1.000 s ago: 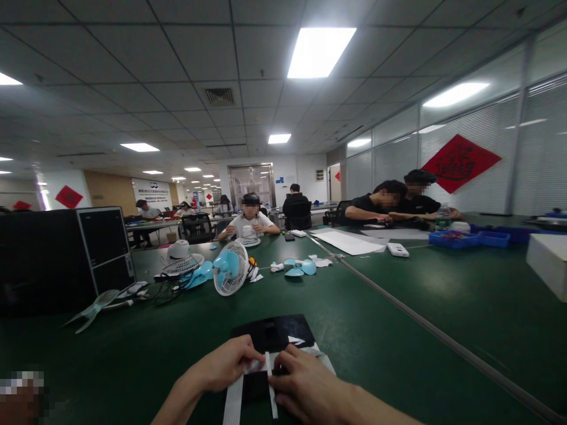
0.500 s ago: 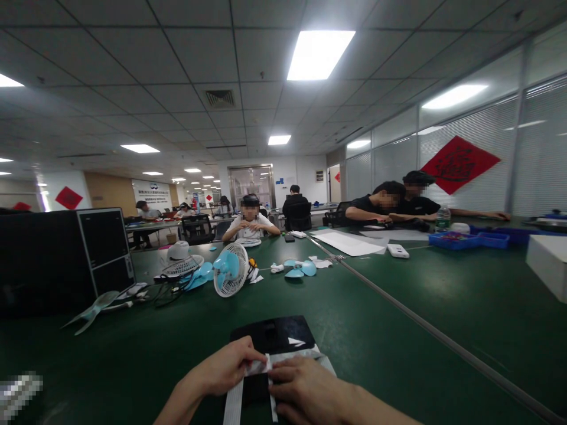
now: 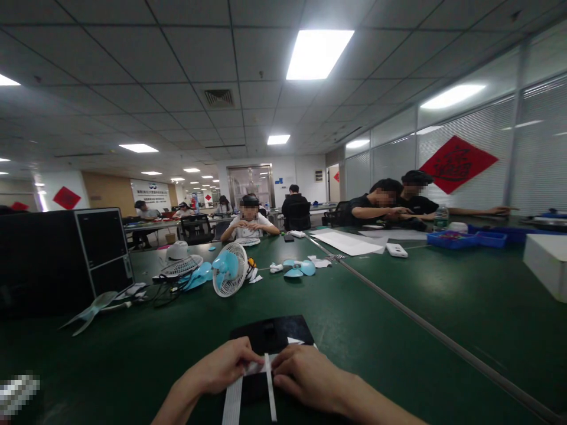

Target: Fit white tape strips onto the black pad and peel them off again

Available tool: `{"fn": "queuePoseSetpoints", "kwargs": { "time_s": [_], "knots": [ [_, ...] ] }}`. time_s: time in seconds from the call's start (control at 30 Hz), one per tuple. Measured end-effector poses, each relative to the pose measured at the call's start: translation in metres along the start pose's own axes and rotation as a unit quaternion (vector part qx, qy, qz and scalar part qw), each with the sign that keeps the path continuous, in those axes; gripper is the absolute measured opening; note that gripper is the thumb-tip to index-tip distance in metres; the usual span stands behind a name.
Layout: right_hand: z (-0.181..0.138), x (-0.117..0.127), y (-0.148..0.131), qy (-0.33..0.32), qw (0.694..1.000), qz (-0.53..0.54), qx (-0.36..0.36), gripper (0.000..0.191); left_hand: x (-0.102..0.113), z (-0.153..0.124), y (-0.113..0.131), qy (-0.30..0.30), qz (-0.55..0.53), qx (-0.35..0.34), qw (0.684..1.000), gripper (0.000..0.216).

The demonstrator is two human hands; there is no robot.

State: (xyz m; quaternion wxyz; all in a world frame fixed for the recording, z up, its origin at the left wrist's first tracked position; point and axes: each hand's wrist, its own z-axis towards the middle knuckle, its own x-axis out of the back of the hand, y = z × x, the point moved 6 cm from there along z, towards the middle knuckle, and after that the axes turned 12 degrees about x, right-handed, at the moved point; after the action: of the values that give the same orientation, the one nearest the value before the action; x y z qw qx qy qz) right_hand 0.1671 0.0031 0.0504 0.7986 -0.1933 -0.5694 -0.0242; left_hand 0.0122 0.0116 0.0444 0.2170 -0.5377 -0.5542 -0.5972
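Note:
Close in front of me a flat black panel [image 3: 283, 332] lies on the green table. A whitish, slightly crumpled sheet [image 3: 254, 368] crosses it between my hands. My left hand [image 3: 224, 366] is closed on the sheet's left part, its index finger pointing right and the others curled. My right hand [image 3: 305, 375] has its bent fingers together at the sheet's right part, covering most of it. A narrow white strip [image 3: 270, 389] stands between the fingertips and runs toward me. A wider white strip [image 3: 233, 401] extends below my left hand.
Beyond the panel are a small fan [image 3: 230, 270] with blue blades, a loose blue fan blade [image 3: 299, 268] and cables. A black computer case [image 3: 39, 260] stands left. White sheets [image 3: 348, 241], a blue tray [image 3: 452, 239] and a white box [image 3: 547, 265] are right. Several people sit around.
My right hand has drawn its fingers in from a flatter spread and shifted slightly, uncovering more of the narrow strip. My left hand stays nearly in place. A co-worker at right has raised a hand.

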Motion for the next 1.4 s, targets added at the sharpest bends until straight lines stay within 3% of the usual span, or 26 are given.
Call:
{"fn": "queuePoseSetpoints", "kwargs": {
  "time_s": [0.23,0.37,0.7,0.83,0.93,1.07,1.2,1.3,1.4],
  "knots": [
    [-0.018,0.018,0.035,0.018,0.996,0.042,-0.082,0.034,0.001,0.004,-0.021,0.018,-0.034,0.042,0.998,0.041],
    [-0.032,0.029,0.053,-0.001,0.988,0.066,-0.140,0.023,-0.001,0.007,-0.037,0.010,-0.065,0.083,0.994,0.030],
    [-0.041,0.030,0.068,-0.010,0.980,0.140,-0.138,0.020,0.005,0.000,-0.036,-0.010,-0.074,0.138,0.988,0.020],
    [-0.044,0.029,0.080,-0.010,0.976,0.165,-0.142,0.017,0.005,-0.002,-0.046,-0.013,-0.083,0.152,0.985,0.015],
    [-0.044,0.031,0.093,0.024,0.976,0.140,-0.165,0.018,0.011,-0.004,-0.060,-0.015,-0.089,0.155,0.984,0.017],
    [-0.034,0.039,0.096,0.079,0.981,0.067,-0.163,0.027,0.029,-0.004,-0.090,0.068,-0.080,0.183,0.978,0.022],
    [-0.008,0.042,0.090,0.054,0.987,0.013,-0.149,0.040,0.041,0.007,-0.129,0.161,-0.059,0.232,0.958,0.024],
    [0.013,0.039,0.090,0.017,0.990,-0.003,-0.142,0.052,0.042,0.018,-0.148,0.181,-0.023,0.266,0.947,0.023],
    [0.031,0.030,0.095,-0.007,0.991,-0.001,-0.135,0.056,0.042,0.028,-0.153,0.164,-0.002,0.284,0.945,0.022]
  ]
}}
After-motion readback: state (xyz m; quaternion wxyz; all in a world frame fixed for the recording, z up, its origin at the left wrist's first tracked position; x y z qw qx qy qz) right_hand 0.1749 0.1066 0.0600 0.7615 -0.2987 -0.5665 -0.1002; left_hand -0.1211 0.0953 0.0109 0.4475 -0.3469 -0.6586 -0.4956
